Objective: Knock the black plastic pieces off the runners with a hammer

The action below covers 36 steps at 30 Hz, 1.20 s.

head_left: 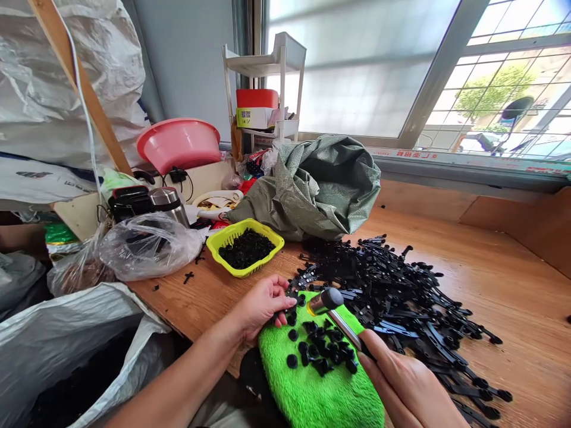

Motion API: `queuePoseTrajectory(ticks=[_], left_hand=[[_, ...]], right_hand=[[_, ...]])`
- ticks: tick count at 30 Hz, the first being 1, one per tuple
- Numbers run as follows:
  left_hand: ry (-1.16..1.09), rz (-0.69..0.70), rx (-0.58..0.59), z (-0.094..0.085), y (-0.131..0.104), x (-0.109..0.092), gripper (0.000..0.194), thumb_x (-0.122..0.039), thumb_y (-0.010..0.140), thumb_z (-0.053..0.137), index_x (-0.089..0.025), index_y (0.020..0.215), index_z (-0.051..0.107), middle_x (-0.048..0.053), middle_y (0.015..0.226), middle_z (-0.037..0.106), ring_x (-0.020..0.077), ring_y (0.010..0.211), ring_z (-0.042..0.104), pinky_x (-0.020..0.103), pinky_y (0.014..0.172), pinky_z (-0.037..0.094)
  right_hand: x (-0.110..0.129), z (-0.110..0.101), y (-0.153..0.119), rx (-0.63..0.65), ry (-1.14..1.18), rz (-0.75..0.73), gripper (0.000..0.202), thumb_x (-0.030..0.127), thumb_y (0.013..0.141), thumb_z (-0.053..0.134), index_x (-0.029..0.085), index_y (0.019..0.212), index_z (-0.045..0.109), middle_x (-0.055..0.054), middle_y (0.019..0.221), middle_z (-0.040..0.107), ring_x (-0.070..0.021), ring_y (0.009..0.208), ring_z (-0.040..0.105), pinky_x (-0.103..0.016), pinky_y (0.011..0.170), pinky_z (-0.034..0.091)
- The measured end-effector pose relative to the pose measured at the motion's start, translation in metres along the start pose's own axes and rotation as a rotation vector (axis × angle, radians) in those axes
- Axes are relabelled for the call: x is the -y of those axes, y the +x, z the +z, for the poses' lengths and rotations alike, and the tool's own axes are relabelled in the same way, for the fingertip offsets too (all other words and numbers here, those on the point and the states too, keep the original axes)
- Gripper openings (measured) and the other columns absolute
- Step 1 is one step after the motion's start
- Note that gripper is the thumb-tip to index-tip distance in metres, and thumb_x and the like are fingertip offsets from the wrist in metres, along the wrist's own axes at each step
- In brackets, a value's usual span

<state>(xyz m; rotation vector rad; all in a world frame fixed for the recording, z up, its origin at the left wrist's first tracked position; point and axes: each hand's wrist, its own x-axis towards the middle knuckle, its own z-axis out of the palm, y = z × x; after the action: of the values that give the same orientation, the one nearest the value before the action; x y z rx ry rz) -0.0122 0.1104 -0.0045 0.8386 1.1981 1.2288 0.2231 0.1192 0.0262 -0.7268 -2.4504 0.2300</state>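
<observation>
My right hand [401,374] is wrapped round the handle of a small mallet [328,301] with a black face and a yellowish end. The mallet head hangs over a bright green towel [321,392]. At the towel's upper left edge, my left hand [267,302] pinches a small black plastic part [285,308]; its exact shape is partly hidden by the fingers. Several round black plastic caps [328,348] lie scattered on the towel between my hands.
A large heap of long black plastic strips [392,291] covers the wooden table right of the towel. A yellow basket [245,272] holds small black pieces. Behind it slumps a green woven sack [307,190]. An open white sack [111,303] stands at lower left.
</observation>
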Motion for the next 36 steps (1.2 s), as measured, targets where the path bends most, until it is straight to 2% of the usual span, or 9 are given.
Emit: queuePoseTrajectory(ticks=[3,7,12,16,20,24,27,32,36], left_hand=[[0.056,0.042,0.036,0.000,0.000,-0.001,0.043,-0.034,0.059,0.070,-0.017,0.083,0.039,-0.010,0.057,0.045,0.0035,0.034,0.044,0.011,0.029,0.030],[0.093,0.049,0.057,-0.001,0.002,-0.001,0.039,-0.032,0.059,0.066,-0.017,0.081,0.039,-0.009,0.058,0.045,0.0032,0.034,0.043,0.011,0.029,0.030],[0.106,0.031,0.083,-0.001,0.003,-0.002,0.037,-0.032,0.062,0.065,-0.017,0.082,0.038,-0.008,0.060,0.046,0.0026,0.034,0.043,0.010,0.029,0.029],[0.116,0.018,0.057,-0.001,0.004,-0.002,0.038,-0.034,0.061,0.066,-0.017,0.081,0.038,-0.009,0.057,0.044,0.0025,0.034,0.041,0.011,0.030,0.029],[0.099,0.003,0.054,-0.002,0.004,0.000,0.041,-0.037,0.060,0.068,-0.017,0.081,0.038,-0.008,0.060,0.046,0.0026,0.035,0.042,0.011,0.030,0.028],[0.112,0.008,0.052,-0.003,0.004,0.001,0.041,-0.036,0.059,0.067,-0.017,0.080,0.037,-0.008,0.058,0.045,0.0032,0.035,0.042,0.012,0.031,0.030],[0.112,0.010,0.041,-0.003,0.004,0.002,0.040,-0.035,0.059,0.067,-0.017,0.080,0.038,-0.009,0.057,0.044,0.0033,0.035,0.043,0.012,0.032,0.031],[0.129,0.023,0.036,-0.002,0.006,0.003,0.043,-0.037,0.057,0.069,-0.017,0.080,0.038,-0.008,0.057,0.046,0.0043,0.037,0.043,0.013,0.034,0.032],[0.105,0.050,-0.053,-0.006,-0.005,0.002,0.044,-0.038,0.057,0.071,-0.015,0.085,0.046,-0.008,0.055,0.045,0.0021,0.037,0.037,0.012,0.034,0.020]], right_hand=[[0.004,0.009,0.006,-0.032,-0.068,-0.023,0.023,0.030,0.098,0.022,0.022,0.093,0.043,-0.002,0.068,0.061,-0.0182,0.054,0.060,-0.024,0.042,0.040],[0.005,0.021,0.009,0.085,-0.159,-0.069,0.021,0.021,0.096,0.021,0.022,0.087,0.040,0.002,0.057,0.054,-0.0179,0.044,0.055,-0.027,0.038,0.032],[0.009,0.019,0.012,0.048,-0.104,-0.032,0.018,0.025,0.096,0.021,0.022,0.089,0.038,0.003,0.059,0.052,-0.0160,0.045,0.054,-0.026,0.042,0.032],[0.010,0.022,0.014,0.157,-0.185,-0.038,0.018,0.018,0.093,0.023,0.023,0.082,0.037,0.004,0.050,0.049,-0.0182,0.038,0.050,-0.029,0.038,0.025],[0.009,0.025,0.014,0.130,-0.193,-0.002,0.017,0.021,0.094,0.022,0.023,0.082,0.033,0.004,0.057,0.051,-0.0171,0.044,0.053,-0.027,0.042,0.030],[0.009,0.024,0.013,0.176,-0.243,-0.011,0.015,0.017,0.091,0.025,0.024,0.080,0.033,0.005,0.049,0.048,-0.0192,0.037,0.050,-0.030,0.038,0.020],[0.010,0.025,0.013,0.177,-0.248,0.006,0.015,0.018,0.093,0.025,0.023,0.081,0.034,0.003,0.055,0.051,-0.0185,0.043,0.054,-0.028,0.040,0.025],[0.015,0.024,0.017,0.189,-0.296,0.012,0.017,0.013,0.086,0.028,0.023,0.076,0.036,0.002,0.045,0.046,-0.0224,0.034,0.049,-0.032,0.038,0.014],[0.014,0.006,0.013,0.092,-0.223,0.043,0.021,0.022,0.095,0.023,0.023,0.078,0.035,0.002,0.054,0.054,-0.0187,0.044,0.055,-0.027,0.040,0.030]])
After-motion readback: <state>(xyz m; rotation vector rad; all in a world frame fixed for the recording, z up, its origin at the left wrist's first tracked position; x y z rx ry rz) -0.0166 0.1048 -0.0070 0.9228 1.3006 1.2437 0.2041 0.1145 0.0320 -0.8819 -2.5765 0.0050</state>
